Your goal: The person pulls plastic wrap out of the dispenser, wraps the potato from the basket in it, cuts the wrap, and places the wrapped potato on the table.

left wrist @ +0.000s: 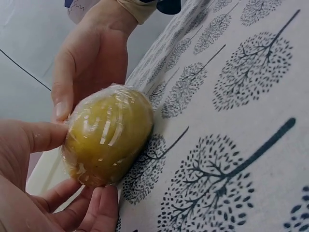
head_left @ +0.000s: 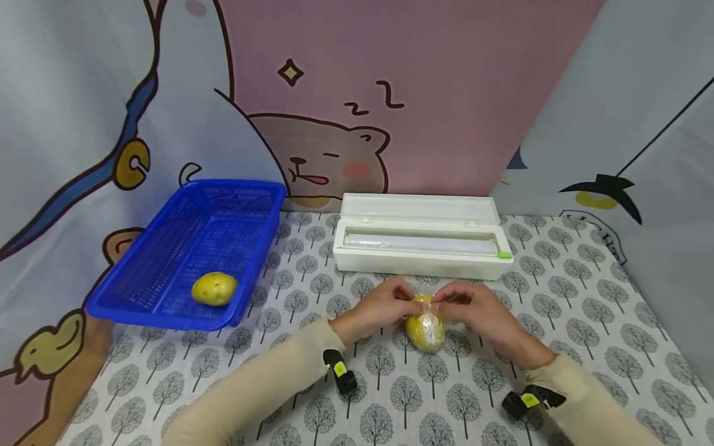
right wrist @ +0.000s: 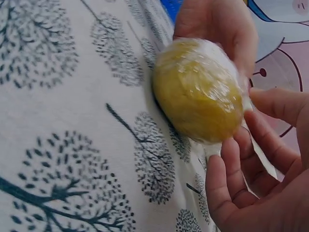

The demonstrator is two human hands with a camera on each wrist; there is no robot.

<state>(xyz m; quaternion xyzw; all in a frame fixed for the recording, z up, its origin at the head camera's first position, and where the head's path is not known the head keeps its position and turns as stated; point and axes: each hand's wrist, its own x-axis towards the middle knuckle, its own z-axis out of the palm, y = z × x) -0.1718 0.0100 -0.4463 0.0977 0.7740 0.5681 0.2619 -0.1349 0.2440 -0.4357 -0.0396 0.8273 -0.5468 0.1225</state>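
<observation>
A yellow potato (head_left: pixel 426 336) wrapped in clear cling film sits on the tablecloth between both hands. At its left side, my left hand (head_left: pixel 380 310) has thumb and fingers curled at the film on the far end. From the right, my right hand (head_left: pixel 478 308) pinches the film there too, the thumbs nearly meeting. Shiny creases run over the wrapped potato (left wrist: pixel 108 135) in the left wrist view, with left fingers beneath its end. The right wrist view has the right fingers (right wrist: pixel 231 159) bent against the potato's lower edge.
Behind the hands stands an open white cling film box (head_left: pixel 424 266), its lid raised and a film roll (head_left: pixel 418 243) inside. At the left, a blue plastic basket (head_left: pixel 167 319) contains an unwrapped potato (head_left: pixel 214 288). A printed cloth backdrop (head_left: pixel 446 93) rises behind the table.
</observation>
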